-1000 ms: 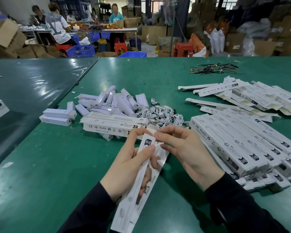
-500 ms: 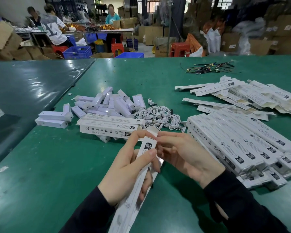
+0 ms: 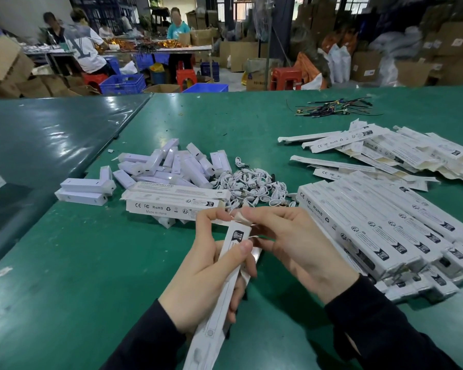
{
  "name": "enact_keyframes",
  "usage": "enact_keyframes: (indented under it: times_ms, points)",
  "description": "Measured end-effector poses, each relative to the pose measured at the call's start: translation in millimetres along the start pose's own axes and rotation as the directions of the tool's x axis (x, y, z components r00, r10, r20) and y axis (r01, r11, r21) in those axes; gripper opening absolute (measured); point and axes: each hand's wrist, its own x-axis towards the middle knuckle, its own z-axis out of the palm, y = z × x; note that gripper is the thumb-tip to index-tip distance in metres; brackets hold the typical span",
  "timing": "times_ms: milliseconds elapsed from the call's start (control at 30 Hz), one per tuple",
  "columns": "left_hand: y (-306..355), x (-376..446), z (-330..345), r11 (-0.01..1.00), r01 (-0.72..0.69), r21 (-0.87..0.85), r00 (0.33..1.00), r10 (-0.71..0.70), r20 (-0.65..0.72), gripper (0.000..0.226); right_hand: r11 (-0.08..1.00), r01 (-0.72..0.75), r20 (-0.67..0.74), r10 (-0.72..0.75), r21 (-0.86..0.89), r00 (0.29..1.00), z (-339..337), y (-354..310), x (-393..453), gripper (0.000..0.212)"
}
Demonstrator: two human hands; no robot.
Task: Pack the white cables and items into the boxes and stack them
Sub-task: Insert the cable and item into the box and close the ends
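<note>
I see the long white box (image 3: 226,284) gripped in the left hand (image 3: 209,279), thumb laid across its printed face and the other fingers curled round its underside. A second ago the box looked flatter and wider between the hands; now it stands squared up, narrow, with its far end raised toward the fingertips. The right hand (image 3: 292,244) has closed in on that far end: its thumb and forefinger pinch the end flap (image 3: 240,217), where before they sat lower along the box's side.

Just beyond the fingertips lies a pair of closed boxes (image 3: 171,201), the lower one printed with CE and RoHS marks, stacked one on the other. Past those, a heap of short white items (image 3: 171,164) lies to the far left of the fingers, and the tangle of white cables (image 3: 251,185) sits directly beyond the pinched flap, close to it. Right of the right hand, a row of packed boxes (image 3: 380,222) lies side by side in layers, near the wrist. Farther out beyond that row, flat unfolded boxes (image 3: 385,148) are strewn, and a bundle of dark wires (image 3: 332,109) lies well apart on the green table (image 3: 64,263). Nothing sits between the hands and the cables except the flap itself.
</note>
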Motion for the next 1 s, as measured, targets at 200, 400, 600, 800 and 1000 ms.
enact_keyframes:
  times_ms: [200, 400, 600, 800, 1000]
  points:
    - [0, -1, -2, 0.999, 0.016, -0.033, 1.0, -0.016, -0.018, 0.035, 0.985, 0.135, -0.031, -0.139, -0.111, 0.99, 2, 7, -1, 0.01]
    - [1, 2, -4, 0.997, 0.036, -0.063, 0.999, -0.036, -0.006, 0.038, 0.984, 0.145, -0.026, -0.148, -0.107, 0.989, 5, 10, -2, 0.03]
    - [2, 0, -6, 0.997, 0.057, -0.061, 0.998, -0.056, 0.01, 0.042, 0.94, 0.245, 0.019, -0.248, -0.239, 0.969, 8, 14, -3, 0.022]
    - [7, 1, -7, 0.996, 0.054, -0.075, 0.997, -0.058, -0.048, 0.042, 0.944, 0.261, 0.162, -0.23, -0.202, 0.96, 8, 12, -6, 0.024]
    - [16, 2, -1, 0.994, 0.103, -0.045, 0.994, -0.105, -0.023, 0.036, 0.949, 0.216, 0.215, -0.167, -0.229, 0.962, 2, 4, -6, 0.017]
